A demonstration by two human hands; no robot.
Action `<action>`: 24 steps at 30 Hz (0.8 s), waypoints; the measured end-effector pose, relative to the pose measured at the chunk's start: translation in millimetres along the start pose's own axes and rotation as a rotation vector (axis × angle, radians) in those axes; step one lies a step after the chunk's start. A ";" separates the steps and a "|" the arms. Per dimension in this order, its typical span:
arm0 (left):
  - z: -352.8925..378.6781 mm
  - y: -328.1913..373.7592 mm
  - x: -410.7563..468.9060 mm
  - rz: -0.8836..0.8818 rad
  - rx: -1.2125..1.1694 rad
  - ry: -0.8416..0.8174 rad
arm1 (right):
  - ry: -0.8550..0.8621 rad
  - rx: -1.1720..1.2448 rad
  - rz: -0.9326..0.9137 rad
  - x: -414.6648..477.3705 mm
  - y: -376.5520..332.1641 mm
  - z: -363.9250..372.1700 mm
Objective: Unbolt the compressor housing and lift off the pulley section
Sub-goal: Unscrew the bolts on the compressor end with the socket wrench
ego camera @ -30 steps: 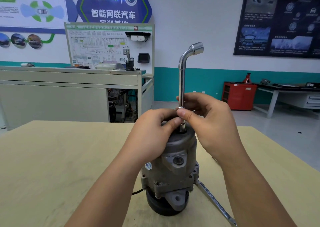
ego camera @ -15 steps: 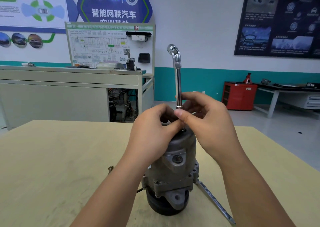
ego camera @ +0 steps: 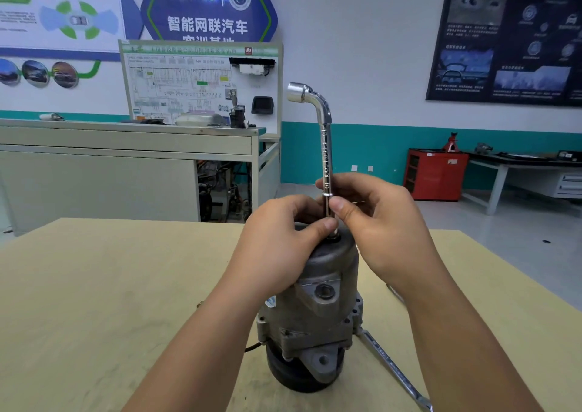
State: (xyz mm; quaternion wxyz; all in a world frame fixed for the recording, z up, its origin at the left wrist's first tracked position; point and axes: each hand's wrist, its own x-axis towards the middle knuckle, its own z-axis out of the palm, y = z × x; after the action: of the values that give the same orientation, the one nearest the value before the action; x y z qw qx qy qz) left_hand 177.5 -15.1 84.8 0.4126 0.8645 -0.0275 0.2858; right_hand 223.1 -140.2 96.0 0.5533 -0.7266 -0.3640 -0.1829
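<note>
Table [ego camera: 94, 301], pale wood. The compressor stands on it, near the front edge and right of centre.

Small metal piece [ego camera: 199, 304] lies on the table just left of the compressor. It may be a bolt already out, but it is too small to tell.

Left hand [ego camera: 277, 248] sits on top of the compressor. The fingers curl over the crown and the thumb is pressed to the low end of the socket wrench, so it pinches the tool just above the casting.

Compressor [ego camera: 318, 311] stands upright on its black pulley [ego camera: 293, 377], pulley end down. Grey housing and pulley section show no gap between them, so nothing has been lifted off.

Socket wrench [ego camera: 326, 147] is L-shaped and bright. It stands near vertical with its lower socket on a fastener at the top of the housing and its bent end pointing left.

Right hand [ego camera: 384, 232] has thumb and fingers closed round the wrench shaft a little above the left thumb. This looks like a fingertip grip for spinning, not for heaving.

Spanner [ego camera: 393, 367], long and flat, lies on the table to the right, touching or just beside the compressor base.

Judgement: unbolting is under way, and the light grip suggests this bolt is already loose. How many bolts remain is hidden under the hands. The rest of the unbolting and the whole lift-off are left to do.
</note>
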 end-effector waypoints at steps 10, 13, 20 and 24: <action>-2.8 0.7 -0.6 -0.001 -0.011 -0.067 | 0.010 0.016 0.018 -0.9 0.9 -1.0; -3.8 0.5 -0.9 0.002 -0.033 -0.078 | 0.006 0.031 0.009 0.1 1.5 -1.7; -0.9 2.3 -0.9 0.020 0.032 -0.023 | 0.001 0.015 -0.026 -0.4 2.4 -2.6; 0.2 2.1 -1.1 0.027 0.068 -0.024 | 0.033 0.015 0.003 -0.1 4.1 -2.4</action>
State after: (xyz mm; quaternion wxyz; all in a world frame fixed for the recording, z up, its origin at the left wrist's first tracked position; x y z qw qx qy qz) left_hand 176.0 -16.8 85.6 0.3787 0.8809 -0.0342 0.2819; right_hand 226.3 -143.0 93.9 0.5650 -0.7197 -0.3553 -0.1913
